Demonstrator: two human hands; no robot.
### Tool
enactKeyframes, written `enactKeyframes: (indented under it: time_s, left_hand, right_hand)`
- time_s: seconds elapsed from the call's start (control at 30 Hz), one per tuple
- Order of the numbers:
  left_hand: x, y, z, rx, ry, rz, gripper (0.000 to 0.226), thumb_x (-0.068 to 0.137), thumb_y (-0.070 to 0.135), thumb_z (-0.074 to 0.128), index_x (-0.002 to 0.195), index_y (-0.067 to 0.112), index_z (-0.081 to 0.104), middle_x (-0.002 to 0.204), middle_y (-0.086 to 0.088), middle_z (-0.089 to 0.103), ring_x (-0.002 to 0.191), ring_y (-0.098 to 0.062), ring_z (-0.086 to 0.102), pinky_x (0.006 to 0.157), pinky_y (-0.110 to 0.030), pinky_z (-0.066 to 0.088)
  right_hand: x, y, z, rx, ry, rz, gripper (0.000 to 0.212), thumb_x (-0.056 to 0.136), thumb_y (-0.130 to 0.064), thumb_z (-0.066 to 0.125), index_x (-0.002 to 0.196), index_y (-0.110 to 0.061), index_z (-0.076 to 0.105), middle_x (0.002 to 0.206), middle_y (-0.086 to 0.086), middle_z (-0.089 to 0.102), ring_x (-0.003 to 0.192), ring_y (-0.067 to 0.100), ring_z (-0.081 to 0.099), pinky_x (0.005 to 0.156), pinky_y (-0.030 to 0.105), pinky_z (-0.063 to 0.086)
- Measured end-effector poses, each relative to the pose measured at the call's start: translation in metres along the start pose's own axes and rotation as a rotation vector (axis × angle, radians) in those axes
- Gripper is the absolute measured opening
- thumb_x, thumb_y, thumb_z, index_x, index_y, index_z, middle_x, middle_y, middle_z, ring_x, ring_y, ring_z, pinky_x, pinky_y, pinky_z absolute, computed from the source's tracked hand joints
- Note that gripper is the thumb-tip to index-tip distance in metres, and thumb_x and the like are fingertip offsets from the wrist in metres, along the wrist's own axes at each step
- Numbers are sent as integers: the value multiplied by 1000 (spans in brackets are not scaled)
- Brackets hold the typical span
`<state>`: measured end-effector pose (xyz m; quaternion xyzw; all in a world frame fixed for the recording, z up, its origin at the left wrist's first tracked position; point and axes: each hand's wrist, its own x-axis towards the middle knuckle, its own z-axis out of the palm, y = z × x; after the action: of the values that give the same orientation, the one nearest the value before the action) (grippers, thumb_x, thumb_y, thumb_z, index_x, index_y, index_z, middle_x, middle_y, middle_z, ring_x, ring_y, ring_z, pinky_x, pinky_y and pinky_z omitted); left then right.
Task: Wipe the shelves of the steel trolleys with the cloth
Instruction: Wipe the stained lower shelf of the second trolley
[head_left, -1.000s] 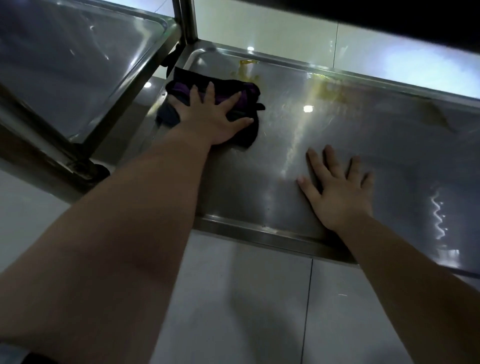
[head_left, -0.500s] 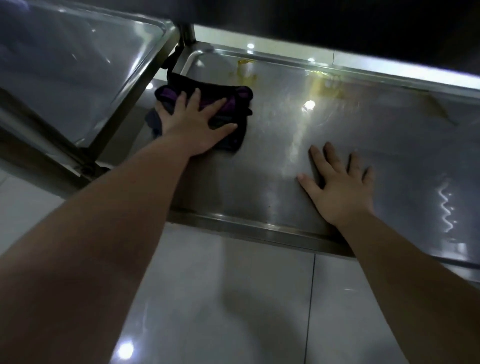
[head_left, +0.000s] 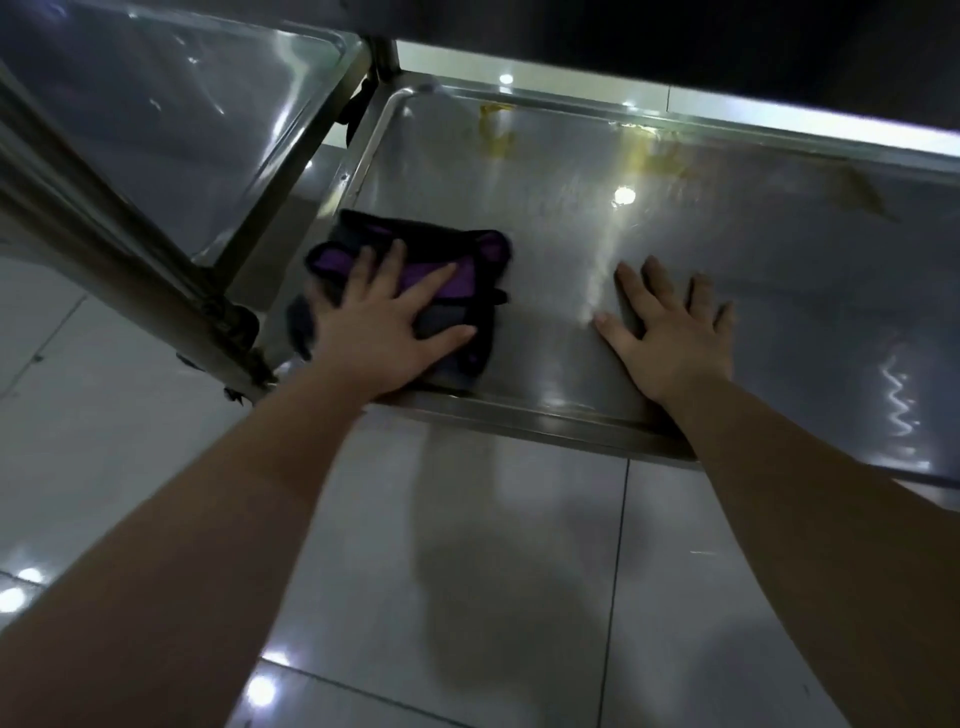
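Left grip (head_left: 384, 332) flat-palmed, fingers spread straight, pressing cloth (head_left: 447, 236) onto shelf (head_left: 727, 234); right grip (head_left: 670, 338) likewise flat on bare steel, just right of cloth. Risk: cloth slipping off over near rim (head_left: 545, 415), just behind left grip, if dragged nearer. Rimmed shelf holding yellowish stains (head_left: 654, 156) well beyond both grips, unwiped.
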<state>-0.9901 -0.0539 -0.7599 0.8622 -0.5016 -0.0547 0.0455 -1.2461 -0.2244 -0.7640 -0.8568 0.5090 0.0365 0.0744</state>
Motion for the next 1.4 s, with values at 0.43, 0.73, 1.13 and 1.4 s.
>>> enactKeyframes:
  time_s: [0.43,0.73,1.13,1.4]
  left_hand:
    - [-19,-15,-10,42,-87,-42,85,56,100,-3,135,71,-11,165,6,-6,150,-24,-4,107,-71,-6]
    - [-38,186,15,87,-268,50,86,68,95,9,141,59,-20,159,-5,-29,144,-40,-24,89,-81,-15]
    - [-38,167,-22,-262,137,-2,49,102,35,40,150,33,34,159,-1,30,150,-30,8,117,-58,0]
    - [-25,167,0,-246,-3,129,52,105,40,25,155,37,11,164,0,9,151,-27,-5,120,-50,-4]
  right_hand:
    - [-52,90,-19,-24,-121,97,64,91,-72,18,149,-54,0,164,-11,-4,148,40,-6,117,57,-2]
    - [-50,94,-8,-48,-77,98,60,94,-68,15,149,-52,-2,164,-11,-6,147,43,-8,115,59,-7]
    - [-60,8,-39,341,268,-266,51,95,-39,40,143,-24,48,149,6,46,142,36,29,114,60,17]
    - [-49,2,-12,22,-79,-187,63,94,-69,18,152,-49,3,163,-17,-7,149,29,-16,109,67,-17]
